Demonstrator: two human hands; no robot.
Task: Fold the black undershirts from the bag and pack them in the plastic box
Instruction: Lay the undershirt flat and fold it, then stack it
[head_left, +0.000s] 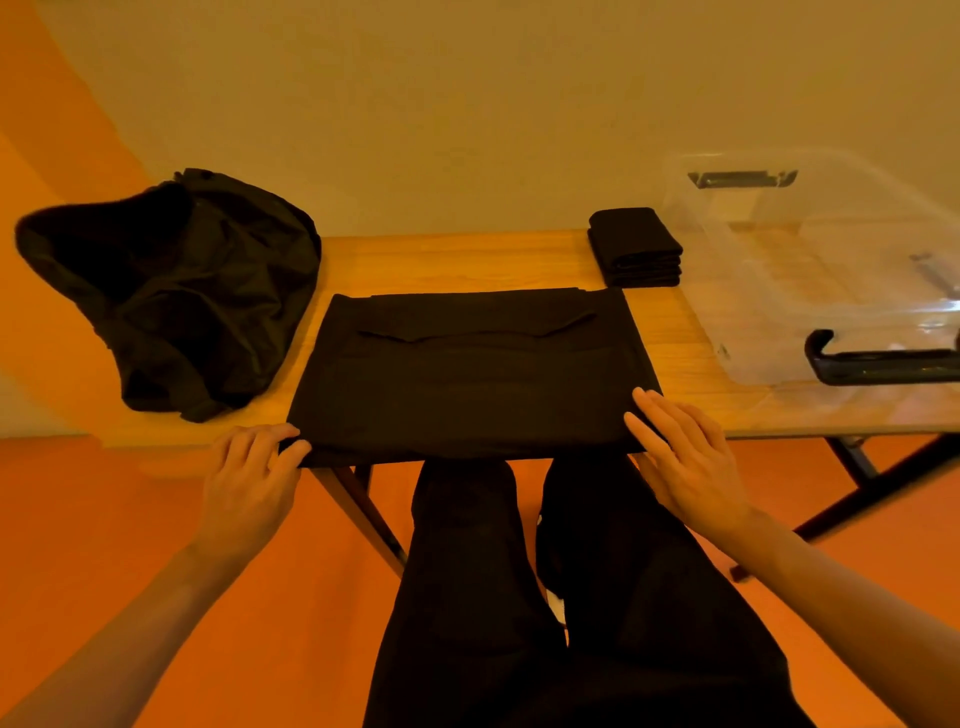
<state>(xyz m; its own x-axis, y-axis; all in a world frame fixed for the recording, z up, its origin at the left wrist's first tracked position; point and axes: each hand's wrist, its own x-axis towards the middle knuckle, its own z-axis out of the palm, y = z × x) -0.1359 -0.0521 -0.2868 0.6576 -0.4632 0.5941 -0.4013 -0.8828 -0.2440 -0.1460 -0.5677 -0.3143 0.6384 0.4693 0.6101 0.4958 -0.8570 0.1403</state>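
While the left hand (249, 467) curls its fingers and thumb to pinch the near-left corner of the half-folded black undershirt (467, 374), the right hand (685, 457) lies flat on the near-right corner, fingers straight and slightly spread. The garment sits mid-table at the near edge of the wooden table (467, 260). The black bag (182, 291) slumps at left; a stack of folded undershirts (636, 249) stands just beside the clear plastic box (831, 260) at right. The floor is orange, the wall pale.

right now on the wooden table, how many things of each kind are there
black fabric bag: 1
black undershirt spread flat: 1
stack of folded black undershirts: 1
clear plastic box with black handles: 1
total: 4
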